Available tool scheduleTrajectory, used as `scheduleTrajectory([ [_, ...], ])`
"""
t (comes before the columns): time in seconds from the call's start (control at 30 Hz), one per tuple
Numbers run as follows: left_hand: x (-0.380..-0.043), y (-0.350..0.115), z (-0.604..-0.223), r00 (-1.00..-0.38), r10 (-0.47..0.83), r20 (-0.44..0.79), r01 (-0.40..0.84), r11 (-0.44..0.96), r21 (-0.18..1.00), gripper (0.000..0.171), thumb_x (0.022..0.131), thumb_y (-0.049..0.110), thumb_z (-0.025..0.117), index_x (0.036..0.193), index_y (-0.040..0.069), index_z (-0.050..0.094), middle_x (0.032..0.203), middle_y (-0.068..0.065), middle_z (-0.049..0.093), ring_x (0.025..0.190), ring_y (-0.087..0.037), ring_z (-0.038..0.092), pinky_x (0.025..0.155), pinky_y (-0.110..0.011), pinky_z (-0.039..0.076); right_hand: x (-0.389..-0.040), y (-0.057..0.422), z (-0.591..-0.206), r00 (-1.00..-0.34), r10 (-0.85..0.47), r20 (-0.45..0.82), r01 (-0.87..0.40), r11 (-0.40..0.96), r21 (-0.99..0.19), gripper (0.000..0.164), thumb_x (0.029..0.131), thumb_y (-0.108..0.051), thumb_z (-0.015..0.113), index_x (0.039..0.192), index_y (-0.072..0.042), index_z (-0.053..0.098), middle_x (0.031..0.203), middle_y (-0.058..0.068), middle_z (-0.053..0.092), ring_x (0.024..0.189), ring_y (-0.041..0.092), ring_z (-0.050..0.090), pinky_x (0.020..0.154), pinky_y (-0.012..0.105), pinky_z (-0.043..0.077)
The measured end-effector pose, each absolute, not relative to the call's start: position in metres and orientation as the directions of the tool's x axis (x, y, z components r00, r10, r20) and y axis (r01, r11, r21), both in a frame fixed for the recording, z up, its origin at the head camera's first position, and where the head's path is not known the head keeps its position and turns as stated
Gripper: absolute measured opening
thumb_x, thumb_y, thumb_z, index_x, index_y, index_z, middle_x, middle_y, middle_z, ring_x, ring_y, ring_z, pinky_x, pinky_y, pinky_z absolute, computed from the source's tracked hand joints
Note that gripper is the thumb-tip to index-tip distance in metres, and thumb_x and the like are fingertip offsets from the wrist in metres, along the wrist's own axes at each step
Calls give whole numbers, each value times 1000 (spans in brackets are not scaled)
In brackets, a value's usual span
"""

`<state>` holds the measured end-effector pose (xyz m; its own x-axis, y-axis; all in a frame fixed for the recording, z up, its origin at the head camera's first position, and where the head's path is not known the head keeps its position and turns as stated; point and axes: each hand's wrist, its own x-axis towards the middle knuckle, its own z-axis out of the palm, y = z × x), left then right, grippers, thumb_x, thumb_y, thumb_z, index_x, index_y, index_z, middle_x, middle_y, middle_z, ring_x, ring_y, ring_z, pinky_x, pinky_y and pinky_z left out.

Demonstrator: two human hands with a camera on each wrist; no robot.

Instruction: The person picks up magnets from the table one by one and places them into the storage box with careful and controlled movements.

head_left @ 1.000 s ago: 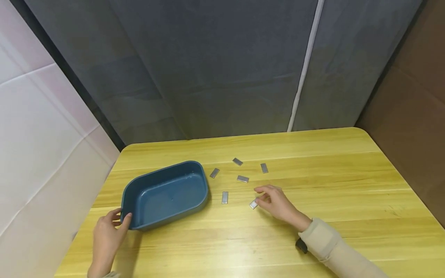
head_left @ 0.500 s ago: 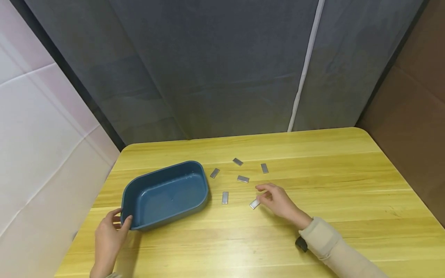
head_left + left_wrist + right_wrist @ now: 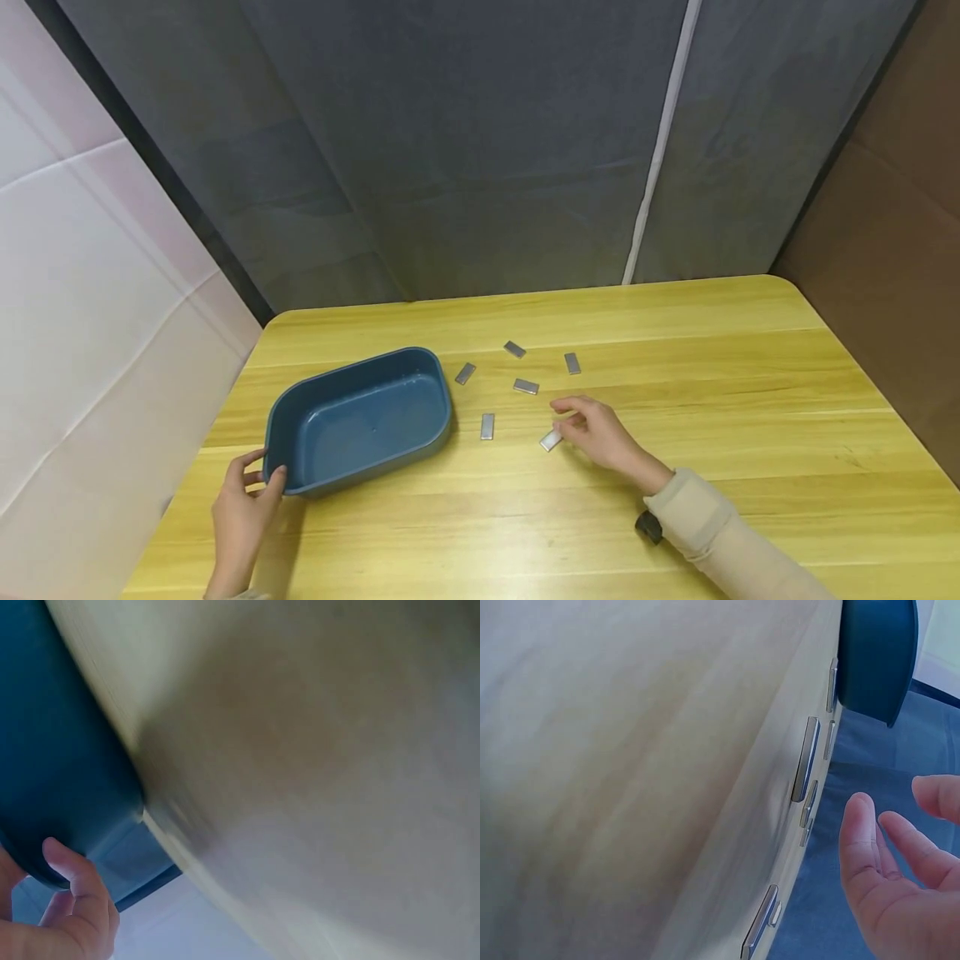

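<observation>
In the head view a dark blue plastic bin (image 3: pixel 360 425) stands on the left of the table. My left hand (image 3: pixel 243 508) grips its near left corner, and the left wrist view also has the fingers (image 3: pixel 75 862) round the bin's rim. Several small flat silver-grey rectangular pieces lie spread to the right of the bin. My right hand (image 3: pixel 596 429) is over the nearest right piece (image 3: pixel 550 440), partly covering it. In the right wrist view my right hand (image 3: pixel 900 885) has its fingers apart with nothing between them, off the tabletop. Another piece (image 3: pixel 487 427) lies between hand and bin.
The wooden table (image 3: pixel 720 400) has rounded far corners. A dark grey cloth (image 3: pixel 480 150) hangs behind it, a white panel (image 3: pixel 90 275) stands left and a brown one (image 3: pixel 900 292) right. A black object (image 3: pixel 648 527) sits under the right sleeve cuff.
My left hand's wrist has shifted slightly right, still at the bin's corner. The right fingertips have drawn back a little from the nearest piece. The pieces look unmoved; the view has shifted slightly.
</observation>
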<state>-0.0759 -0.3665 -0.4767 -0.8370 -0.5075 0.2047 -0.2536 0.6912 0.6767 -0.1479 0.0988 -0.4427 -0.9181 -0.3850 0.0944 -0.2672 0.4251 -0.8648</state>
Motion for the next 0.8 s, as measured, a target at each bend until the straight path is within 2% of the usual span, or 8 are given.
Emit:
scheduleTrajectory([
  [0.13, -75, -366, -477, -834, -519, 191, -260, 672, 693, 41, 82, 31, 57, 118, 12, 49, 87, -15, 59, 51, -3, 56, 43, -19, 46, -148, 98, -444, -922, -378, 83, -253, 426, -869, 32, 85, -5, 55, 114, 6, 53, 113, 20, 53, 87, 26, 57, 64, 21, 51],
  [0.3, -66, -339, -439, -837, -532, 126, -299, 638, 709, 38, 81, 15, 56, 117, 6, 48, 85, -16, 58, 50, 0, 54, 43, -18, 44, -152, 96, -446, -921, -384, 74, -247, 425, -871, 30, 84, -4, 56, 113, 6, 54, 111, 20, 54, 89, 27, 58, 67, 22, 51],
  [0.43, -65, -333, -431, -834, -539, 116, -305, 625, 719, 38, 79, 11, 55, 116, 5, 49, 85, -16, 58, 49, 0, 53, 44, -18, 43, -157, 94, -449, -919, -389, 68, -249, 437, -864, 30, 84, -5, 56, 111, 6, 54, 106, 18, 57, 88, 26, 58, 67, 23, 51],
  [0.67, -64, -330, -429, -829, -538, 154, -268, 623, 735, 37, 76, 9, 54, 112, 2, 50, 74, -5, 55, 47, 1, 54, 39, -30, 46, -158, 93, -449, -913, -403, 63, -268, 476, -838, 29, 82, -3, 57, 110, 7, 55, 105, 18, 57, 86, 23, 57, 70, 26, 50],
  [0.8, -63, -326, -423, -827, -545, 139, -276, 609, 743, 37, 76, 6, 53, 113, 2, 50, 80, -13, 57, 46, 1, 53, 40, -23, 45, -159, 94, -449, -909, -416, 22, -249, 500, -829, 29, 81, -2, 58, 109, 7, 56, 106, 18, 57, 88, 24, 55, 74, 30, 50],
])
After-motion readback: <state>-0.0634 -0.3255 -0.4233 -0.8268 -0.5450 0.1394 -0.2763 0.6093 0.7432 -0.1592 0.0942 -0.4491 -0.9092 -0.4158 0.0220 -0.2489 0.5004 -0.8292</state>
